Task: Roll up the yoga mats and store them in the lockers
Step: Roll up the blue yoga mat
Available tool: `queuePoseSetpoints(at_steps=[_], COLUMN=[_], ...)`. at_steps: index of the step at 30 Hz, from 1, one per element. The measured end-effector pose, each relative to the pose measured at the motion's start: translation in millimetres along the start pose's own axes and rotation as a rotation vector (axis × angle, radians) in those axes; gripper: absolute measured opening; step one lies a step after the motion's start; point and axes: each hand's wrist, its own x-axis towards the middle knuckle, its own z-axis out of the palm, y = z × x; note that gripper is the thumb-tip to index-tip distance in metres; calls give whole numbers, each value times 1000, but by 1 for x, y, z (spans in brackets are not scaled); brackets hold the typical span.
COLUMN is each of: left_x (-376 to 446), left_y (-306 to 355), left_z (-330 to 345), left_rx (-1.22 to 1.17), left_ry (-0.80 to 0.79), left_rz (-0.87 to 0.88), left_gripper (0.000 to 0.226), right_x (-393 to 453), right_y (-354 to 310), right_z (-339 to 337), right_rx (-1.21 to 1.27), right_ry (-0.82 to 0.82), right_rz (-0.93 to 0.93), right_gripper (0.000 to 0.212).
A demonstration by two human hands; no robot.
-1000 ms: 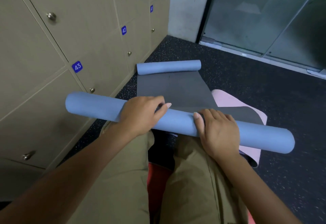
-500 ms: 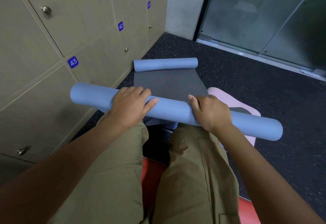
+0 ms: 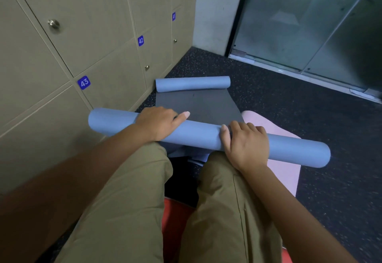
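Both grips grasp the long blue rolled foam yoga mat (image 3: 202, 136): left hand (image 3: 157, 123) and right hand (image 3: 246, 144) curl over it, shifted slightly since 0.5 s ago; roll looks complete, lockers (image 3: 62, 60) next. It lies across the knees, long axis running from lockers out to floor

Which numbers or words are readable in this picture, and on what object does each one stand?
"43": blue tag on the nearest numbered locker door.
"42": blue tag on the next locker door along the row.
"41": blue tag on a farther locker door; small, only just readable.
No text shows on the blue yoga mat or the pink mat.
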Motion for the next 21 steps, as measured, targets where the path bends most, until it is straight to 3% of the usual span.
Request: queuePoseSetpoints(at_steps=[4, 8, 13, 15, 19, 21], left_x=[1, -6, -3, 1, 11, 15], left_y=[-23, -43, -53, -53, -51, -45], left_z=[0, 5, 9, 13, 2, -10], left_rx=[-126, 23, 110, 145, 170, 197], left_ry=[-80, -63, -2, 33, 15, 13], left_rz=[97, 221, 204, 229, 253, 250], left_gripper=[78, 82, 85, 82, 74, 74], right_x=[16, 36, 56, 54, 41, 42], right_y=[4, 13, 20, 24, 40, 49], right_z=[8, 5, -1, 2, 6, 2], right_rx=[17, -6, 75, 104, 58, 42], right_ry=[-113, -361, -621, -633, -493, -528], right_rz=[-2, 10, 0, -25, -208, -233], right_gripper=[52, 64, 66, 73, 84, 88])
